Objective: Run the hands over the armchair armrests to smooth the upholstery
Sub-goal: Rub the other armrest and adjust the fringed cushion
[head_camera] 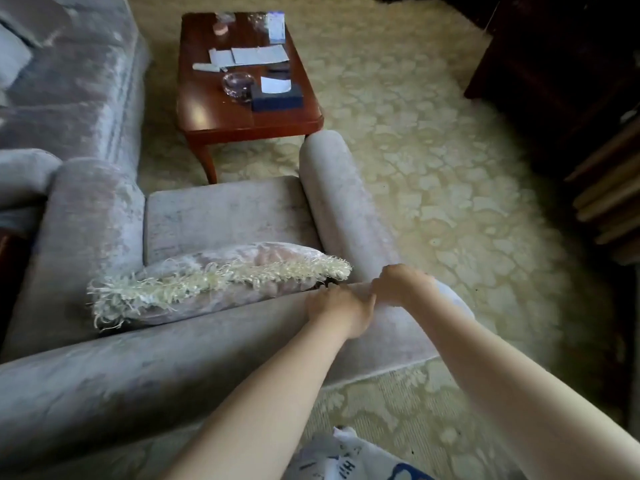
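Note:
The grey velvet armchair is seen from behind, over its backrest (173,362). Its right armrest (341,199) runs away from me; its left armrest (93,223) is on the far side of the seat (225,213). Both my hands rest at the corner where the backrest meets the right armrest. My left hand (341,310) lies palm down on the fabric. My right hand (398,284) is bent at the wrist, touching the armrest's near end right beside the left hand. Its fingertips are partly hidden. Neither hand holds anything.
A fringed cushion (214,277) leans against the backrest on the seat. A wooden coffee table (207,116) with papers, a glass ashtray and a dark box stands beyond. A grey sofa (69,81) is at left, dark wooden furniture (561,81) at right, patterned carpet (467,202) around.

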A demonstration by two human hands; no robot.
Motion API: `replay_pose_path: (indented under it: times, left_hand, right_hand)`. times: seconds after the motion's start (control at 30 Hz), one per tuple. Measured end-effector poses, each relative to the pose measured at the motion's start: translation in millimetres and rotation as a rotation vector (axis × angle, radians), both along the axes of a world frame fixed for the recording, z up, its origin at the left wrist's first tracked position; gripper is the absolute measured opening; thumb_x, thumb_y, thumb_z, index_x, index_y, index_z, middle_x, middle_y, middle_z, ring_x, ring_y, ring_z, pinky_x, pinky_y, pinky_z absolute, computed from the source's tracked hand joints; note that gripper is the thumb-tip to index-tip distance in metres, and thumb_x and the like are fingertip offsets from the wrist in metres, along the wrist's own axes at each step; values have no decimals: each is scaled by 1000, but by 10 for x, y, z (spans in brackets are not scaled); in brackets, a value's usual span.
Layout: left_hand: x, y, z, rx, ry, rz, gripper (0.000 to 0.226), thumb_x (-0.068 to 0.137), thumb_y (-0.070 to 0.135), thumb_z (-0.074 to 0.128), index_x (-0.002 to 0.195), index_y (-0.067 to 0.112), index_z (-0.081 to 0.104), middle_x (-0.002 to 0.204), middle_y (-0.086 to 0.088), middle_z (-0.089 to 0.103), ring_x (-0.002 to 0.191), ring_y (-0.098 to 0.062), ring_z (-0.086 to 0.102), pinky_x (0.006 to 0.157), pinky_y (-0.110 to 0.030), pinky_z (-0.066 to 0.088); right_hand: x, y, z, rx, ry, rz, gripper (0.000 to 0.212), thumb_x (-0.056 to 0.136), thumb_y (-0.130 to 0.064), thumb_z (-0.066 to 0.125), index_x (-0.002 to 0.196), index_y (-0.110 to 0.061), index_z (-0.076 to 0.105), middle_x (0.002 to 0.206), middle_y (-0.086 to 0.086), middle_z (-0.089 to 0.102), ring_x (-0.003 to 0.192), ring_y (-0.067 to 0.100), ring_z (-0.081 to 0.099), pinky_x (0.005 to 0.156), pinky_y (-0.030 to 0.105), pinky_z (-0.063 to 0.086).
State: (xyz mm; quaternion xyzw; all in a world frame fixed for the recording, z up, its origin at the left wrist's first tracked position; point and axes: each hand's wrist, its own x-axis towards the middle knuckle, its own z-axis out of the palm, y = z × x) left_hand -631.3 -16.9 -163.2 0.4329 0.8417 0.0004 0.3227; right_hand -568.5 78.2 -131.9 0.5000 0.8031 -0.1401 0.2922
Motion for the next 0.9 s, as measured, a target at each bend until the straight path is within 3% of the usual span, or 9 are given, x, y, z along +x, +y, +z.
replay_pose_path:
  times: [0.1, 0.17, 0.27, 0.43, 0.6, 0.7, 0.77, 0.9]
  left_hand:
    - [183, 430, -62, -31, -76, 45, 55, 95, 40, 24, 132, 6, 46, 136, -18, 47, 124, -34, 45, 100, -42, 35]
    - [211, 604, -125, -53, -76, -9, 48, 93, 27, 24, 131, 9, 47, 136, -16, 47, 124, -34, 45, 98, -44, 36]
    - [138, 735, -251, -101, -89, -27, 45, 91, 25, 24, 126, 13, 51, 134, -15, 49, 121, -33, 48, 97, -43, 39]
    - [69, 811, -376, -132, -37, -97, 58, 84, 38, 20, 125, 13, 52, 135, -19, 49, 117, -36, 50, 91, -41, 41]
    - [130, 719, -380, -162, 2, -266, 42, 96, 22, 21, 132, 22, 43, 134, -20, 49, 117, -41, 49, 95, -51, 37]
    - [200, 591, -323, -173, -36, -292, 42, 98, 17, 24, 136, 21, 40, 132, -19, 51, 113, -38, 52, 88, -42, 40]
    - [287, 483, -274, -180, -34, -360, 39, 99, 19, 27, 134, 17, 43, 131, -18, 54, 109, -35, 55, 82, -36, 41]
    - [423, 406, -254, -168, -47, -390, 40, 97, 14, 25, 132, 17, 45, 130, -14, 55, 111, -34, 56, 81, -37, 43]
  right_hand:
    - [291, 300, -148, -28, -7, -148, 52, 90, -41, 30, 134, -19, 46, 139, 11, 44, 124, 33, 42, 101, 45, 32]
    - [287, 383, -220, -55, 15, -240, 54, 87, -42, 27, 131, -18, 49, 133, 12, 48, 119, 34, 46, 100, 48, 35]
    - [194, 459, -232, -91, -16, -318, 54, 85, -41, 27, 126, -17, 53, 130, 12, 52, 116, 35, 49, 97, 55, 37]
    - [124, 552, -243, -186, -120, -223, 42, 83, -27, 40, 120, -17, 56, 128, 8, 53, 114, 35, 51, 90, 57, 44]
    - [209, 480, -309, -152, -160, -27, 41, 89, -27, 42, 127, -14, 52, 131, 7, 53, 115, 34, 53, 88, 48, 48]
    - [312, 364, -348, -68, -132, 73, 43, 91, -25, 44, 131, -11, 48, 136, 8, 49, 120, 33, 50, 93, 50, 47]
    - [402, 284, -339, -99, -147, 78, 44, 91, -24, 44, 133, -10, 46, 137, 9, 48, 121, 33, 49, 93, 50, 47]
    - [545, 237, -319, -137, -180, -3, 40, 90, -20, 42, 127, -7, 52, 132, 11, 52, 113, 36, 55, 91, 50, 49]
